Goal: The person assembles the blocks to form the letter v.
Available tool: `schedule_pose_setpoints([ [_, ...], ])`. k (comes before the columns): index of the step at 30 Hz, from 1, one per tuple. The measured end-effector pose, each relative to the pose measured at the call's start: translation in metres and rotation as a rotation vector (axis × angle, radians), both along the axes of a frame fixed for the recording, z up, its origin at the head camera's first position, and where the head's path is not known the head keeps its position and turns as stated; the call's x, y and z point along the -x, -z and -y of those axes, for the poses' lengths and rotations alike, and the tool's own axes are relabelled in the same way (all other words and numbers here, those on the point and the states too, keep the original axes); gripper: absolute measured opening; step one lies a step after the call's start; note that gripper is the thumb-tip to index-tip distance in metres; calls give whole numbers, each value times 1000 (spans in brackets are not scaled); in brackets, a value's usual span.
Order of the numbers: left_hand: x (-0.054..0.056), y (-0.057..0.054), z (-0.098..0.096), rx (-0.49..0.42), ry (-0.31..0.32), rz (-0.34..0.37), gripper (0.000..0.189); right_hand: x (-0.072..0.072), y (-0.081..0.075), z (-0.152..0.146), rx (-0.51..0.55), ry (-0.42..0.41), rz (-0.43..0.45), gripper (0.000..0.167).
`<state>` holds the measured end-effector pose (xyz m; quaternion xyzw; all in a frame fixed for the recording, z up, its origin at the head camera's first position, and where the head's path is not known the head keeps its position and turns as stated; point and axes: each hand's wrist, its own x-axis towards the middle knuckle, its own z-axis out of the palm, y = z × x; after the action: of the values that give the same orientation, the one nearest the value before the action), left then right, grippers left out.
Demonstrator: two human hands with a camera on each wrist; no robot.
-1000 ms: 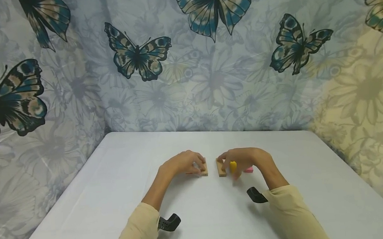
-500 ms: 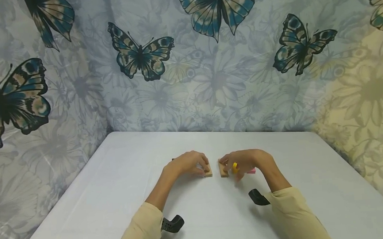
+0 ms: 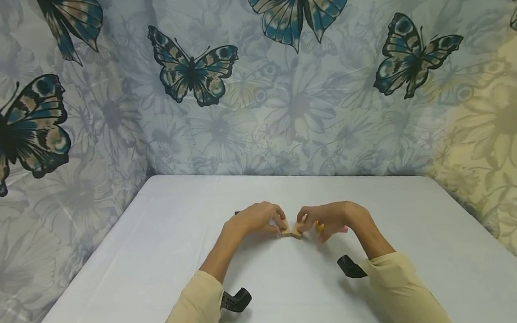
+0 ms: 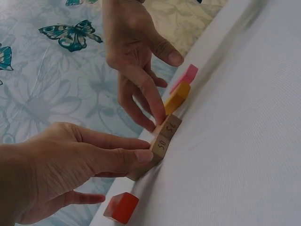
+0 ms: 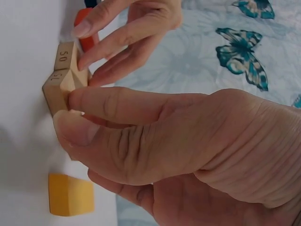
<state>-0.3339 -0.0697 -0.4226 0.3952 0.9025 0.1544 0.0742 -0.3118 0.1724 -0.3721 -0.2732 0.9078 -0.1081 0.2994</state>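
Two wooden blocks stand together between my hands, printed with upside-down numbers that look like 50 and 75. My left hand (image 3: 262, 217) has nearly straight fingers on the 50 block (image 4: 162, 144). Its thumb looks lifted off the block in the right wrist view. My right hand (image 3: 328, 216) touches the 75 block (image 5: 59, 92) with its index and middle fingertips, the thumb held apart in the left wrist view. The blocks meet at their near ends and form a V in the head view. Their far sides are partly hidden by fingers.
A red block (image 4: 121, 207) lies by the left hand. Beside the right hand are a yellow block (image 5: 70, 194) and a pink block (image 4: 184, 79). A small dark piece (image 3: 237, 213) shows behind the left wrist. The white table (image 3: 190, 200) meets a butterfly-patterned cloth backdrop (image 3: 290, 105).
The gap between the two wooden blocks has closed. Both hands have come slightly nearer each other, and the blocks now stand at an angle, touching at their near ends.
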Motion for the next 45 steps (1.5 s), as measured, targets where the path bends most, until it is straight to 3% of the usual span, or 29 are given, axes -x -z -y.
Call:
schedule_pose_setpoints([
  [8, -1, -3, -2, 18, -14, 12, 21, 0, -1, -1, -39, -98, -55, 44],
  [21, -2, -2, 3, 22, -30, 45, 24, 2, -4, 8, -82, -165, -91, 56],
  [31, -7, -3, -5, 38, -25, 30, 29, 0, -4, 2, -93, -72, -46, 57],
  [35, -10, -4, -11, 83, -36, 43, 26, -3, -3, -2, -80, -64, -28, 60],
  [40, -12, -4, -13, 157, -15, 8, 26, -4, -2, -3, -73, -75, -32, 58],
  [45, -11, -6, -10, 146, -29, 29, 26, -3, -4, 2, -61, -80, -46, 55],
])
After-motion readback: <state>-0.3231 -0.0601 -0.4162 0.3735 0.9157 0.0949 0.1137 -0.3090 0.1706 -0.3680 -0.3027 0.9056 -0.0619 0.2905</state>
